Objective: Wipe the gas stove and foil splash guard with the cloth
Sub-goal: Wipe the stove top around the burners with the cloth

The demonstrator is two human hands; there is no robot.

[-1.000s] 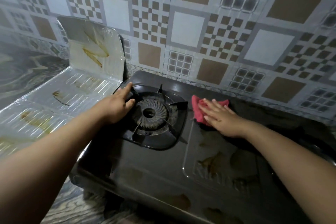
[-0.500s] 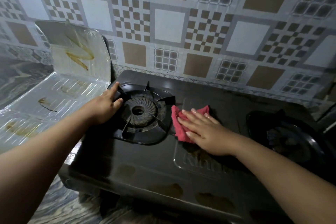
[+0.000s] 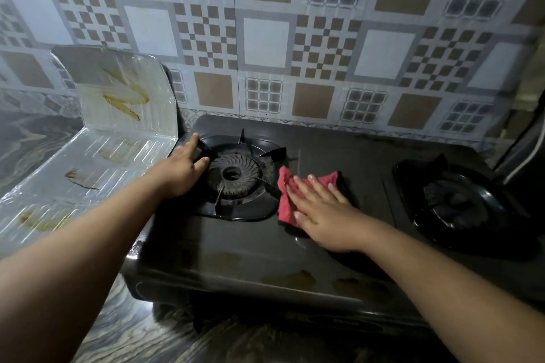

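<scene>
A black two-burner gas stove [image 3: 250,253] fills the centre, with brown stains near its front edge. My right hand [image 3: 324,212] lies flat on a red cloth [image 3: 287,200], pressing it to the stove top between the burners. My left hand [image 3: 182,169] rests on the left rim of the left burner's pan support [image 3: 236,177], fingers spread, holding nothing. The foil splash guard [image 3: 118,138] stands folded at the stove's left side, with yellow-brown grease streaks on its upright and flat panels.
The right burner [image 3: 460,200] sits in shadow at the far right. A patterned tiled wall [image 3: 265,38] rises right behind the stove. Dark wood-grain counter [image 3: 118,327] runs along the front and left. A pale cord [image 3: 528,162] hangs at the right edge.
My right hand has slid the red cloth toward me across the stove's middle. The view has shifted right, so the right burner now shows. My left hand stays on the left burner's rim.
</scene>
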